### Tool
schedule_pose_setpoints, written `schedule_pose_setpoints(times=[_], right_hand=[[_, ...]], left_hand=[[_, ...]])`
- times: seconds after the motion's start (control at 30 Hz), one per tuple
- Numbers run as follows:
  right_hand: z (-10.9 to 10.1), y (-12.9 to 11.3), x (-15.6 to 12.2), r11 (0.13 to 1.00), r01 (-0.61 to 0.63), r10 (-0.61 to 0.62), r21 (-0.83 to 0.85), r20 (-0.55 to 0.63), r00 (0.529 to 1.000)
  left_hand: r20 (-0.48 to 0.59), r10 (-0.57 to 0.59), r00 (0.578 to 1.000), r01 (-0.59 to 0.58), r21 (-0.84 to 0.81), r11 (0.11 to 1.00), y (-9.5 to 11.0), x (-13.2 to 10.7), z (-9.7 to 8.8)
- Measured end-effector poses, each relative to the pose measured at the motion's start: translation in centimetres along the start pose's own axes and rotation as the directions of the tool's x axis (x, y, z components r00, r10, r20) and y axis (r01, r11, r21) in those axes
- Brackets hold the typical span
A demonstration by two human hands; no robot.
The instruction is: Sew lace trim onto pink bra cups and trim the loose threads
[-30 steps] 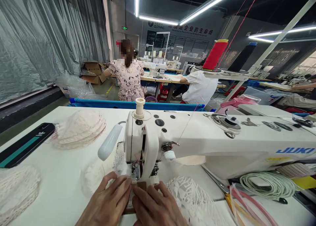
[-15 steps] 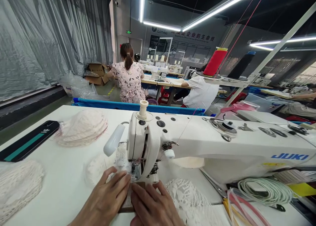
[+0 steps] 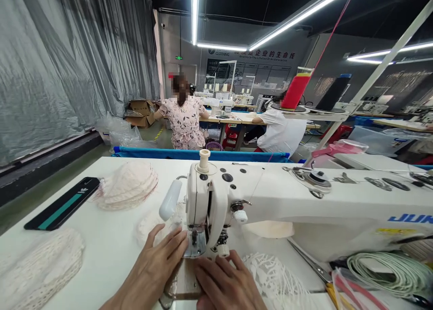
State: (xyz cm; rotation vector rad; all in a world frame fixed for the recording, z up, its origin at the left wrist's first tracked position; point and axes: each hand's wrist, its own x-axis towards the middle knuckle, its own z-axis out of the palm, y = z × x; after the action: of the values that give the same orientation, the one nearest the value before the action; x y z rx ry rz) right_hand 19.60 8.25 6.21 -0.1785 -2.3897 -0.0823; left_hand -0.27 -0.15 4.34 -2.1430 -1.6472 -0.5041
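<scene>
A white sewing machine stands on the white table in front of me. Both my hands lie side by side at its presser foot. My left hand rests flat, fingers stretched toward the needle, on white lace fabric. My right hand lies flat just right of the foot, fingers extended, pressing a small brown piece on the machine bed. More white lace spreads to the right of that hand.
A stack of pinkish lace cups and a dark phone-like slab lie at the left, another lace pile at the near left. Scissors, coiled cord and a red thread cone are right. Two people sit at tables behind.
The view has shifted so the machine and hands sit further right and lower. My hands have slid slightly forward with the piece under the foot.
</scene>
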Motion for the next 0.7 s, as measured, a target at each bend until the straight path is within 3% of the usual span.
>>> schedule_pose_setpoints(times=[0.2,0.3,0.4,0.53,0.6,0.7], right_hand=[[0.0,0.8,-0.1,0.999,0.033,-0.034,0.025,0.039,0.999],[-0.6,0.9,0.3,0.997,0.066,-0.070,0.041,0.121,0.990],[-2.0,-0.5,1.6,0.995,0.045,-0.065,0.089,0.244,0.968],[-3.7,-4.8,3.7,0.974,0.025,-0.107,0.224,0.363,0.925],[-3.9,-7.1,4.3,0.956,-0.009,-0.133,0.292,0.463,0.876],[-4.0,-9.4,3.9,0.926,-0.112,-0.144,0.361,0.610,0.779]], left_hand=[[0.006,-0.138,0.990,0.138,-0.070,0.988,-4.4,-1.6,-4.7],[0.068,-0.174,0.982,0.180,-0.096,0.979,-4.7,-3.3,-6.8],[0.173,-0.200,0.964,0.223,-0.126,0.967,-2.4,-4.5,-8.4],[0.341,-0.145,0.929,0.251,-0.292,0.923,2.4,-5.3,-11.1],[0.411,-0.126,0.903,0.301,-0.393,0.869,4.2,-6.3,-12.7],[0.497,-0.202,0.844,0.458,-0.470,0.754,5.8,-8.8,-14.4]])
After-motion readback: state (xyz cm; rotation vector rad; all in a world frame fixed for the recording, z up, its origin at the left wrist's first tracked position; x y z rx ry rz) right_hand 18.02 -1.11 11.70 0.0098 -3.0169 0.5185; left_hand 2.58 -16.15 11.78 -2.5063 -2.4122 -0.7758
